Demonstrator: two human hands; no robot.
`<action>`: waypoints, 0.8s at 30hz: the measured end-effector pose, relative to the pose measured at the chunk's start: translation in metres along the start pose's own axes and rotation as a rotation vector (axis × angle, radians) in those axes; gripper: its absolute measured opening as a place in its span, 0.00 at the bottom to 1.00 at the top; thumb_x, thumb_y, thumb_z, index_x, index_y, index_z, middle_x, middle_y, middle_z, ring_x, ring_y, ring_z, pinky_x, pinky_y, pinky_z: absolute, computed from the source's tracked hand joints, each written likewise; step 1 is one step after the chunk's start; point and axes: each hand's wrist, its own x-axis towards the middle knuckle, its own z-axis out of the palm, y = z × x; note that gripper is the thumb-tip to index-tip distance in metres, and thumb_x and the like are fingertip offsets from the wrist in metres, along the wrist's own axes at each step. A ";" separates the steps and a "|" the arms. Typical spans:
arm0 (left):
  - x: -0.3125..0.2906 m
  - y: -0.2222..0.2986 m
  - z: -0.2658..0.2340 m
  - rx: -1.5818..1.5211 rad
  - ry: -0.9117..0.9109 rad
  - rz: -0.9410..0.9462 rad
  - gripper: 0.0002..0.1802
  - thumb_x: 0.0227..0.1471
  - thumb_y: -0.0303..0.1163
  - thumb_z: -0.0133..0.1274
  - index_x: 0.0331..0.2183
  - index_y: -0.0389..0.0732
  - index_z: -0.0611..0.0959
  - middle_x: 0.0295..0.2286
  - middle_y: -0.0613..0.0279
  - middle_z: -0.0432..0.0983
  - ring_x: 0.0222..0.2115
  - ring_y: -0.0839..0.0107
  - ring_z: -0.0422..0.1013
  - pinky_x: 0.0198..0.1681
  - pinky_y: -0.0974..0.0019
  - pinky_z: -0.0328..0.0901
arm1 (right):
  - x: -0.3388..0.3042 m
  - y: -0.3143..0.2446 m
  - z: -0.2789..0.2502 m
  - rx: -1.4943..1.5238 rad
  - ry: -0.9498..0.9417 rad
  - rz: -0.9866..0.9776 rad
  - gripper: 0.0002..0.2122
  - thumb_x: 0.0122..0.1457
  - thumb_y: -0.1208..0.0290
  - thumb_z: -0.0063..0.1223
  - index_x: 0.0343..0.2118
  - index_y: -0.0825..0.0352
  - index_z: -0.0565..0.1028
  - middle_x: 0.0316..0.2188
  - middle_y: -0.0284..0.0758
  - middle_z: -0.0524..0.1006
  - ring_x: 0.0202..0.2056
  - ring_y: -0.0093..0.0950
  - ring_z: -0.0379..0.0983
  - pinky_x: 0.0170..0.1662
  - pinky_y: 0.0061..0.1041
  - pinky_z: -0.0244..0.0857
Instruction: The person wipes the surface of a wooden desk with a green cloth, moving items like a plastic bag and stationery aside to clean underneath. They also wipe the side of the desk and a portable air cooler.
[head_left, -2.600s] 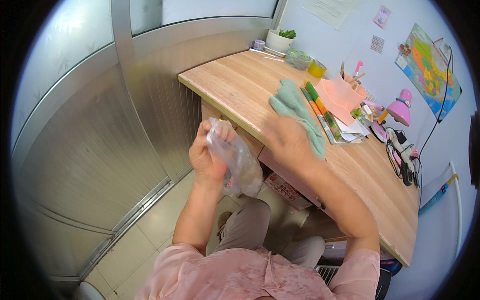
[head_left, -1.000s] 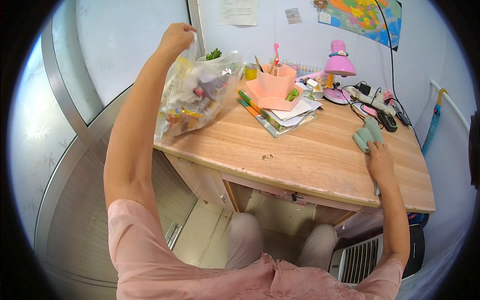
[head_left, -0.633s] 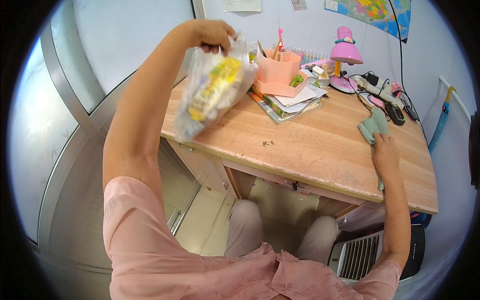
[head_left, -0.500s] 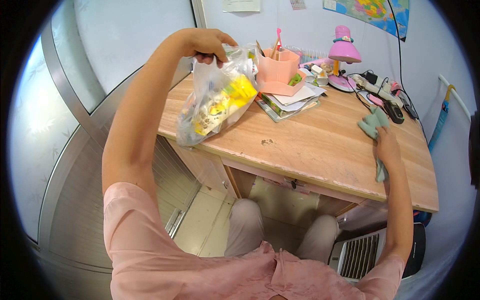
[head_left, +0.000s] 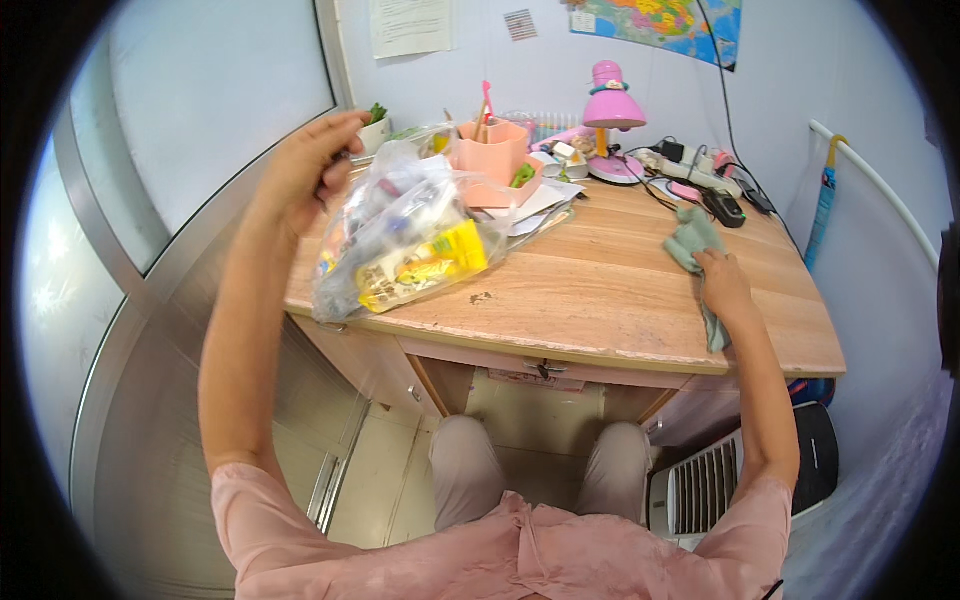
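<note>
My left hand (head_left: 312, 172) is raised by the far left edge of the desk, fingers apart and holding nothing. Just to its right, a clear plastic bag (head_left: 400, 200) slumps on the desk, with a yellow packet (head_left: 435, 258) showing through near the front edge. Over on the right side, my right hand (head_left: 727, 288) is closed on a grey-green cloth (head_left: 690, 240). The cloth lies bunched on the wooden desktop (head_left: 590, 290), and one end trails toward me.
Behind the bag stand a pink pen holder (head_left: 490, 155) and a potted plant (head_left: 375, 130). A pink desk lamp (head_left: 613, 110) and a power strip (head_left: 690, 170) with chargers sit at the back. Papers (head_left: 535, 205) lie beside the holder. Below right is a vented appliance (head_left: 700, 485).
My left hand has let go of the plastic bag and moved left, away from it. The bag has settled lower and spread out. My right hand still grips the cloth. The view has shifted.
</note>
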 end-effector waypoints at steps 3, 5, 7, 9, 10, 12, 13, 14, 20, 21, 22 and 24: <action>-0.017 -0.035 0.066 -0.256 -0.052 -0.219 0.19 0.56 0.35 0.53 0.47 0.37 0.77 0.23 0.73 0.67 0.14 0.86 0.53 0.14 0.79 0.45 | -0.008 0.002 0.003 0.006 -0.015 -0.079 0.18 0.48 0.79 0.52 0.45 0.66 0.77 0.50 0.39 0.74 0.49 0.42 0.69 0.51 0.37 0.66; -0.027 -0.063 0.101 -0.497 -0.156 -0.428 0.17 0.54 0.32 0.54 0.45 0.37 0.78 0.25 0.70 0.68 0.17 0.83 0.56 0.15 0.79 0.47 | -0.030 -0.050 -0.005 0.049 0.015 -0.300 0.17 0.49 0.80 0.51 0.45 0.66 0.77 0.49 0.39 0.74 0.49 0.42 0.69 0.51 0.36 0.66; -0.030 -0.088 0.144 -0.520 -0.230 -0.500 0.20 0.54 0.27 0.51 0.49 0.36 0.74 0.29 0.65 0.71 0.21 0.80 0.62 0.19 0.76 0.56 | -0.042 -0.034 -0.021 0.093 0.015 -0.231 0.16 0.51 0.80 0.49 0.44 0.66 0.77 0.49 0.41 0.74 0.48 0.43 0.69 0.50 0.38 0.65; -0.020 -0.110 0.180 -0.528 -0.286 -0.559 0.15 0.57 0.27 0.48 0.47 0.36 0.73 0.31 0.62 0.73 0.23 0.76 0.64 0.23 0.72 0.62 | -0.052 -0.005 -0.028 0.048 0.048 -0.112 0.16 0.52 0.80 0.47 0.44 0.66 0.77 0.48 0.41 0.74 0.48 0.43 0.69 0.49 0.38 0.66; -0.011 -0.118 0.201 -0.525 -0.268 -0.588 0.15 0.58 0.27 0.48 0.47 0.35 0.73 0.31 0.61 0.73 0.23 0.75 0.65 0.24 0.70 0.64 | -0.058 0.016 -0.026 -0.015 0.078 -0.026 0.16 0.52 0.80 0.47 0.44 0.66 0.77 0.48 0.41 0.74 0.47 0.43 0.69 0.49 0.37 0.66; 0.016 -0.135 0.232 -0.537 -0.233 -0.639 0.15 0.59 0.27 0.46 0.47 0.33 0.71 0.33 0.57 0.72 0.25 0.71 0.67 0.27 0.66 0.66 | -0.069 0.036 -0.020 -0.087 0.148 0.076 0.16 0.52 0.79 0.46 0.44 0.67 0.77 0.47 0.41 0.74 0.46 0.42 0.69 0.48 0.36 0.67; 0.035 -0.145 0.243 -0.558 -0.216 -0.659 0.16 0.59 0.27 0.45 0.47 0.32 0.69 0.35 0.55 0.71 0.27 0.69 0.68 0.28 0.63 0.66 | -0.072 0.035 -0.017 -0.085 0.182 0.045 0.15 0.53 0.79 0.46 0.44 0.67 0.77 0.47 0.41 0.74 0.46 0.42 0.69 0.47 0.36 0.67; 0.055 -0.154 0.254 -0.576 -0.196 -0.678 0.17 0.59 0.27 0.45 0.48 0.30 0.67 0.36 0.53 0.69 0.29 0.67 0.68 0.30 0.60 0.67 | -0.073 0.031 -0.014 -0.082 0.217 0.011 0.15 0.53 0.79 0.45 0.43 0.67 0.77 0.47 0.41 0.74 0.46 0.42 0.69 0.47 0.36 0.67; 0.081 -0.125 0.285 -0.398 -0.169 -0.519 0.33 0.58 0.36 0.50 0.60 0.33 0.59 0.61 0.42 0.49 0.56 0.47 0.58 0.56 0.52 0.60 | -0.068 0.040 -0.009 -0.021 0.210 -0.014 0.16 0.54 0.78 0.45 0.45 0.67 0.75 0.49 0.43 0.73 0.48 0.42 0.69 0.49 0.36 0.67; 0.067 -0.117 0.285 -0.271 -0.211 -0.484 0.34 0.58 0.36 0.50 0.60 0.34 0.59 0.62 0.43 0.48 0.57 0.46 0.57 0.57 0.52 0.58 | -0.067 0.051 -0.008 -0.040 0.194 0.012 0.16 0.54 0.78 0.45 0.46 0.67 0.75 0.49 0.43 0.73 0.49 0.42 0.68 0.49 0.37 0.66; 0.055 -0.117 0.285 -0.155 -0.307 -0.431 0.26 0.56 0.37 0.52 0.55 0.40 0.71 0.59 0.50 0.59 0.58 0.52 0.58 0.59 0.54 0.55 | -0.065 0.062 -0.006 -0.057 0.178 0.038 0.16 0.55 0.78 0.45 0.47 0.67 0.75 0.50 0.44 0.73 0.49 0.43 0.68 0.50 0.37 0.66; 0.028 -0.133 0.264 0.236 -0.530 0.179 0.16 0.55 0.35 0.53 0.45 0.42 0.80 0.54 0.54 0.67 0.56 0.57 0.61 0.58 0.58 0.56 | -0.052 0.075 -0.006 -0.106 0.122 0.164 0.16 0.55 0.78 0.44 0.48 0.67 0.74 0.51 0.45 0.72 0.50 0.44 0.68 0.51 0.38 0.65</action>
